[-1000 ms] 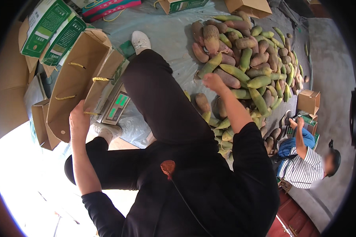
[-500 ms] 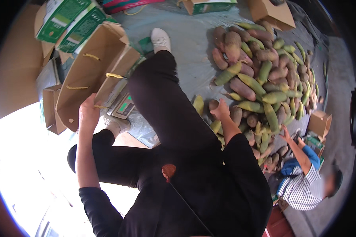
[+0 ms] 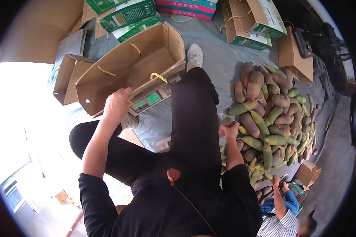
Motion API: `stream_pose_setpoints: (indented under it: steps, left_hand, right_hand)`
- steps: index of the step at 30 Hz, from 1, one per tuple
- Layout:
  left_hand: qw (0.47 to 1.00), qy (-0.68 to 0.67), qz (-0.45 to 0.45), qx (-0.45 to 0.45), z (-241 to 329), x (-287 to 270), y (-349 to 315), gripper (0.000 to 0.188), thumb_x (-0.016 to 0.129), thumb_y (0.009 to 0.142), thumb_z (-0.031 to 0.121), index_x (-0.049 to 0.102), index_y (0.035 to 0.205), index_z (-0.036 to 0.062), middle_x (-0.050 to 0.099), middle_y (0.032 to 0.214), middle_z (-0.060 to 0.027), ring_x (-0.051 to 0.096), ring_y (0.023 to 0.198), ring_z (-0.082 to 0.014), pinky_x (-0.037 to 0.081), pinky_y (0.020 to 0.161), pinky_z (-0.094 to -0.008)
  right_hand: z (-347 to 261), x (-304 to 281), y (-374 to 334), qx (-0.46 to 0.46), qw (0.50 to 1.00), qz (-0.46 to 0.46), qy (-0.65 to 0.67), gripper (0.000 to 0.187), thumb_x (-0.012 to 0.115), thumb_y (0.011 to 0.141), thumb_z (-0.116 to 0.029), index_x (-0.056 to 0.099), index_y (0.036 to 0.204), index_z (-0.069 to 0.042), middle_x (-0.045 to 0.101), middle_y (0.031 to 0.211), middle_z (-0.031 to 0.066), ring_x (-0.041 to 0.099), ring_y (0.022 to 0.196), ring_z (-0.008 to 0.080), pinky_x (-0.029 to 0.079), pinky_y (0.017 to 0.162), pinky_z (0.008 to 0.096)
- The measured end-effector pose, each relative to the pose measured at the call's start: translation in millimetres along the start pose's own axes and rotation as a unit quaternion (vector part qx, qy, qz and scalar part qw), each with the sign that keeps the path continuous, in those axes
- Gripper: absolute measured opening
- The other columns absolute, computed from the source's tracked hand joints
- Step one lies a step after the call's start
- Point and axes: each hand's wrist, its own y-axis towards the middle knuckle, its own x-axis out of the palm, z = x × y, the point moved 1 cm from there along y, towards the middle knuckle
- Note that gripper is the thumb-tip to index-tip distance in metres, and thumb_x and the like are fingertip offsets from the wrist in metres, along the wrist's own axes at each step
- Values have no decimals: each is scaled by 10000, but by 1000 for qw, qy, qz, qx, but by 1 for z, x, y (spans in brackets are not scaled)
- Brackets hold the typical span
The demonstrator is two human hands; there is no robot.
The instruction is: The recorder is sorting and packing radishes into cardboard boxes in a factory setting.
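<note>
We see the right hand (image 3: 231, 132) with fingers clamped on a brown root (image 3: 226, 122) at the left edge of the pile (image 3: 279, 118); we cannot tell its long axis. From these fingers the open box (image 3: 124, 75) lies leftward and forward, across the leg (image 3: 194, 106), slanting forward to the right. The left hand (image 3: 118, 106), nearer, closes over its near rim.

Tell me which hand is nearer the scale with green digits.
Left. The left hand is on the edge of the open carton, beside the scale; the right hand is beyond the right leg, at the vegetable pile.
</note>
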Motion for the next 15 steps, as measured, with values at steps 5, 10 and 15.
stream_pose_setpoints:
  steps: [5, 10, 15]
  left_hand:
    - [1000, 20, -8, 4, 1, -3, 1, 370, 535, 724, -31, 606, 1066, 93, 629, 949, -125, 614, 882, -337, 498, 771, -406]
    - [1000, 22, 5, -8, -2, -6, -5, 319, 542, 728, -13, 605, 1025, 85, 632, 930, -134, 621, 870, -331, 504, 749, -405]
    - [999, 44, -7, 26, -8, 0, 3, 210, 562, 723, 6, 587, 924, 63, 636, 894, -155, 632, 844, -330, 514, 723, -410]
  right_hand:
    - [-86, -58, 29, -170, 926, 1, 336, 608, 757, 649, -46, 410, 1142, 28, 552, 1057, 125, 562, 973, 221, 466, 841, 337]
    - [-250, -150, -2, -304, 879, -7, 368, 631, 718, 709, 15, 364, 1230, 40, 503, 1168, 140, 531, 1068, 216, 441, 928, 334]
    - [-395, -193, -67, -509, 780, -98, 350, 633, 749, 686, -34, 401, 1212, 18, 519, 1151, 125, 537, 1066, 214, 444, 924, 349]
